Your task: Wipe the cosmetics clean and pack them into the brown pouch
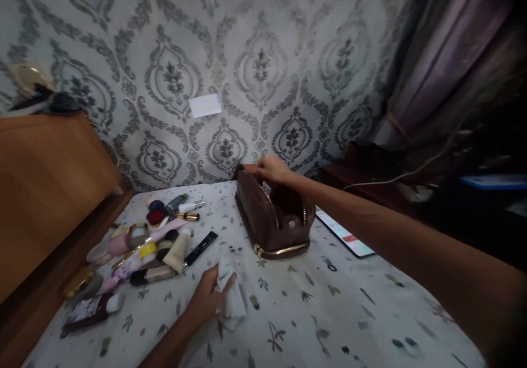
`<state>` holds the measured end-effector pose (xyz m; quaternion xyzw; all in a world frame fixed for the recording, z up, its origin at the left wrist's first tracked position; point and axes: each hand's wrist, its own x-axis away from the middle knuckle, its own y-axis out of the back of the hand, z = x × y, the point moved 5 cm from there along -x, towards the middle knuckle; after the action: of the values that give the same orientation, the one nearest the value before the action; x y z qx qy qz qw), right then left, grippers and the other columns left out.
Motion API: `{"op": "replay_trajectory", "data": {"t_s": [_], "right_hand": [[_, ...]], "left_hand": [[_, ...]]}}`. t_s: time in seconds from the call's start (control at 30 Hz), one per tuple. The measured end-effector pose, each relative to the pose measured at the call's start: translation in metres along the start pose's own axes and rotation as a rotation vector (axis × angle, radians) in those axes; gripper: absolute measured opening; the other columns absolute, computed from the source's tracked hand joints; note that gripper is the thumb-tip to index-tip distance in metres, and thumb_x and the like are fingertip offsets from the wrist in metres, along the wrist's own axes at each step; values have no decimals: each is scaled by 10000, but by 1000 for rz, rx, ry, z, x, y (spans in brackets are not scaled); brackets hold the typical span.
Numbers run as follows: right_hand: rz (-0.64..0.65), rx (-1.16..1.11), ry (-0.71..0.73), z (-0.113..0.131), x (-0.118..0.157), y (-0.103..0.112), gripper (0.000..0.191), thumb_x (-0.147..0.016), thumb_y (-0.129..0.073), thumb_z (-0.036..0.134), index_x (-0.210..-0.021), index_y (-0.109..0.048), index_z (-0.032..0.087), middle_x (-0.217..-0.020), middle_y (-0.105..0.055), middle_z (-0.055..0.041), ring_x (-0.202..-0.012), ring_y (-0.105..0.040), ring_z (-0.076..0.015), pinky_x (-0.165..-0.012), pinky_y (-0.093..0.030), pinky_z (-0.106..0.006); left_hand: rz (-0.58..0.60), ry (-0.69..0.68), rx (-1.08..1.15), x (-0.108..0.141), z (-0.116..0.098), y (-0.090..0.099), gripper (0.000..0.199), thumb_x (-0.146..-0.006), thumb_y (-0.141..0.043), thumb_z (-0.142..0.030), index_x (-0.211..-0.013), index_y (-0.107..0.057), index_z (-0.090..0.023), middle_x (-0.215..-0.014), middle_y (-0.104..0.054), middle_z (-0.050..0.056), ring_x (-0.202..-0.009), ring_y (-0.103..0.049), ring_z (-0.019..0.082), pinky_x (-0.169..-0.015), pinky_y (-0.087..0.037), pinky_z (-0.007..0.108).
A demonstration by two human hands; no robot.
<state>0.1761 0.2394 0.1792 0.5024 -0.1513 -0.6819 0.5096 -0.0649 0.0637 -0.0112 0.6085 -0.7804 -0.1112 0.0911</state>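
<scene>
A crumpled white cloth (231, 302) is pinched between the thumb and fingers of my left hand (208, 291), low over the patterned sheet. My right hand (272, 168) is closed at the far rim of a dark brown cosmetic bag (257, 214); its fingertips are partly hidden by the bag. The bag stands upright and unzipped, its gold zipper showing along the opening. Left of it lies a pile of cosmetics, among them a beige tube (178, 251), a black stick-shaped item (201, 248) and a dark bottle with a white cap (91, 311).
A phone (346, 233) with a lit screen lies right of the bag, partly behind my right forearm. A wooden headboard (49, 176) borders the left side. Patterned wallpaper (263, 71) rises behind, and a cable (395, 177) runs across the dark area at right.
</scene>
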Motion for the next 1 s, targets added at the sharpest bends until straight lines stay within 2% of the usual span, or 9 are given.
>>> {"op": "replay_trajectory", "data": {"t_s": [0.1, 0.17, 0.23, 0.33, 0.5, 0.67, 0.77, 0.9, 1.0], "right_hand": [[24, 5, 55, 33, 15, 11, 211, -769, -681, 235, -576, -623, 171, -550, -581, -12, -598, -521, -143, -598, -337, -263], [34, -134, 144, 63, 42, 9, 275, -798, -638, 326, -573, -569, 185, -539, -529, 13, -556, -470, -128, -574, -326, -256], [108, -353, 238, 91, 76, -4, 346, -835, -570, 389, -553, -508, 196, -546, -482, 25, -550, -434, -118, -551, -320, -245], [218, -525, 254, 112, 123, -40, 454, -837, -553, 467, -490, -426, 203, -508, -379, 38, -512, -349, -107, -514, -274, -250], [296, -816, -85, 94, 169, -115, 500, -759, -593, 596, -469, -440, 218, -463, -392, 35, -477, -355, -121, -483, -291, -263], [253, -845, -203, 78, 193, -146, 539, -783, -476, 686, -504, -351, 243, -464, -316, 49, -440, -313, -125, -440, -277, -266], [297, -854, -206, 78, 203, -150, 529, -782, -500, 673, -497, -399, 238, -453, -376, 35, -434, -345, -132, -445, -295, -273], [358, -855, -182, 81, 207, -152, 502, -799, -515, 639, -509, -502, 229, -463, -460, 9, -435, -401, -143, -457, -321, -280], [363, -844, -165, 83, 207, -152, 496, -818, -501, 626, -519, -501, 231, -475, -451, 13, -442, -407, -144, -467, -323, -284]], "left_hand": [[43, -92, 10, -1, -3, -1, 419, -799, -595, -578, -711, -599, -168, -728, -624, 30, -768, -568, 195, -733, -480, 286], [72, -124, 27, -1, -6, -1, 409, -813, -595, -560, -704, -576, -166, -707, -593, 17, -724, -542, 173, -701, -461, 274], [83, -145, 40, -1, -9, -1, 396, -829, -587, -543, -729, -584, -160, -732, -596, 20, -729, -540, 169, -710, -455, 275], [55, -173, 50, 0, -13, 3, 400, -837, -573, -547, -781, -611, -152, -779, -619, 31, -768, -556, 183, -748, -461, 290], [2, -219, 38, 1, -13, 6, 464, -803, -572, -606, -729, -588, -148, -682, -573, 11, -671, -515, 155, -650, -452, 265], [-87, -237, -39, 0, -18, 17, 491, -806, -549, -619, -758, -615, -135, -694, -602, 25, -656, -530, 150, -612, -468, 251], [-226, -217, -159, -10, -27, 52, 417, -858, -519, -537, -791, -622, -139, -757, -640, 39, -710, -568, 162, -645, -481, 246], [-501, -109, -412, -34, -42, 137, 272, -932, -454, -351, -952, -622, -139, -956, -670, 82, -924, -609, 205, -807, -467, 271], [-628, 45, -617, -52, -45, 200, 265, -965, -415, -280, -1092, -597, -136, -1110, -652, 139, -1130, -575, 266, -923, -438, 336]]}}
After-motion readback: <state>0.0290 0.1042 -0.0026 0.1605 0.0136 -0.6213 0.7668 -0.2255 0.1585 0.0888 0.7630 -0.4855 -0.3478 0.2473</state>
